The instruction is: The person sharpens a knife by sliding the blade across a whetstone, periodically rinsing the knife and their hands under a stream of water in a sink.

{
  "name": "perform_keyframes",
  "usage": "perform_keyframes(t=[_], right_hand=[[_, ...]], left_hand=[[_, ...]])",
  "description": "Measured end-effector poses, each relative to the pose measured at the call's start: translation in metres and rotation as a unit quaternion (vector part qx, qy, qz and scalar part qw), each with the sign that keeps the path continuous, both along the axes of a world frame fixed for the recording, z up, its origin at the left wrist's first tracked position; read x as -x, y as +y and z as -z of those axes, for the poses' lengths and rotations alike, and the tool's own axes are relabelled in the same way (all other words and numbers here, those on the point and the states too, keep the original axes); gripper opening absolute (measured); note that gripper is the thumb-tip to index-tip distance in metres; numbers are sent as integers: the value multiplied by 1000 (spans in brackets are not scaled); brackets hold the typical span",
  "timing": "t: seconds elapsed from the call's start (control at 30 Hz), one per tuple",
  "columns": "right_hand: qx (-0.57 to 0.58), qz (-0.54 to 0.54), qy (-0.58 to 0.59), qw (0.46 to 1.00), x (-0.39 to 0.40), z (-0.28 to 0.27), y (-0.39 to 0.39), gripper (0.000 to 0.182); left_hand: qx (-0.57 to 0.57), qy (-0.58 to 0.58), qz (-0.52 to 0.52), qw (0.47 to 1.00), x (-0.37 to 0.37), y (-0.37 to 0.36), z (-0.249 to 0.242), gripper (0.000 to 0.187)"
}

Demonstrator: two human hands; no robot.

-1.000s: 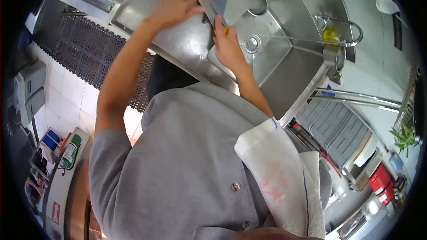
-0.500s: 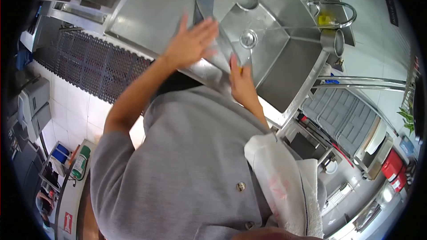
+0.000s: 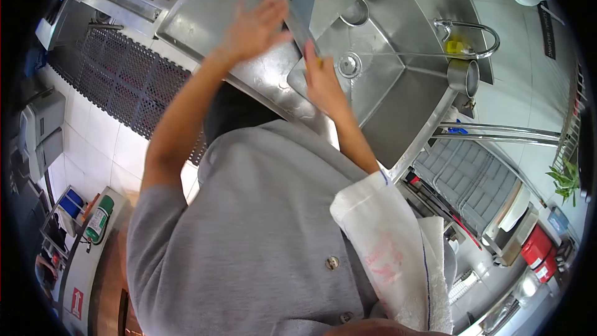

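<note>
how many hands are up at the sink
2: the left hand, blurred, beside the long blade, and the right hand, closed around its handle end. I see no others there.

Left grip point(image 3: 256, 30) open, fingers point(image 3: 270, 11) blurred, left arm point(image 3: 183, 115) bent; right grip point(image 3: 323, 81) curled closed, right forearm point(image 3: 357, 140) extended forward.

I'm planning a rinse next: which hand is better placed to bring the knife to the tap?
Probably the right hand: it grips the knife by its handle and sits nearer the tap. The left hand, blurred, looks open near the blade, farther off.
</note>
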State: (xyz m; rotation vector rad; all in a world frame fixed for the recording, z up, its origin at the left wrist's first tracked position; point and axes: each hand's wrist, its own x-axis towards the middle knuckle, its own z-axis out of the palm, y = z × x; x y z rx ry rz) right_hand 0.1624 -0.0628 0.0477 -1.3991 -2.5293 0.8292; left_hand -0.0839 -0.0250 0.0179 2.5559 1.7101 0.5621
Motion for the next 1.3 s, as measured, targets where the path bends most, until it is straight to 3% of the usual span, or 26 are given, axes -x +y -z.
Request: perform_keyframes(t=[0.03, 0.13, 0.23, 0.3, 0.4, 0.5, 0.53, 0.57, 0.63, 0.7, 0.77, 0.83, 0.87, 0.9, 0.93, 0.97, 1.03, 1.1, 1.17, 1.3], right_hand=[[-21, -5, -2, 1000, 19, -3, 18, 74], [9, -7, 29, 1000, 13, 4, 16, 72], [3, -14, 4, 1000, -12, 3, -20, 69], [-17, -10, 33, 999, 1, 14, -8, 71], [5, -1, 24, 1000, 24, 3, 23, 77], [51, -14, -37, 998, -5, -1, -14, 70], [52, -15, -10, 998, -9, -4, -21, 68], [55, -13, -4, 998, -1, 1, -11, 68], [-1, -31, 33, 999, 14, 8, 15, 70], [-47, -17, 34, 998, 27, -1, 33, 69], [48, -10, 90, 995, 23, -14, 52, 67], [56, -4, 116, 992, 12, -15, 68, 57], [204, 49, 235, 949, 7, -13, 80, 48], [344, 103, 345, 867, 6, -19, 84, 39], [408, 171, 376, 814, 6, -27, 89, 26], [406, 172, 379, 814, 5, -23, 92, 26], [376, 171, 266, 871, 3, -12, 97, 22], [374, 177, 251, 875, 2, -5, 94, 22], [376, 187, 236, 876, -5, 1, 90, 22], [408, 162, 189, 879, -50, -6, 50, 21]], left_hand=[[-8, 33, -43, 999, 9, 9, 0, 59], [40, 107, -32, 993, 14, 10, -20, 56], [65, 14, 23, 998, 4, -27, -24, 52], [29, 9, 27, 999, 16, -12, -1, 59], [20, 32, -10, 999, 31, 18, -12, 59], [68, 54, 7, 996, 10, -28, -18, 60], [61, -10, 16, 998, 8, -42, -22, 61], [64, -5, 17, 998, 16, -34, -16, 61], [4, 33, -28, 999, 26, -13, 2, 60], [15, 45, -32, 998, 33, 11, -23, 58], [30, 58, -53, 996, 35, 30, -49, 53], [-14, 42, -31, 999, 28, 46, -67, 53], [-56, 22, -8, 998, 22, 54, -72, 53], [-53, 21, -5, 998, 15, 61, -72, 53], [-65, -23, 34, 997, 8, 71, -73, 54], [-80, -66, 73, 992, 5, 81, -73, 59], [-55, -31, 74, 995, 1, 93, -51, 57], [-25, 1, 74, 997, -4, 94, -36, 55], [85, 72, 51, 992, -7, 90, -26, 53], [49, 91, 102, 989, -35, 45, -16, 64]])
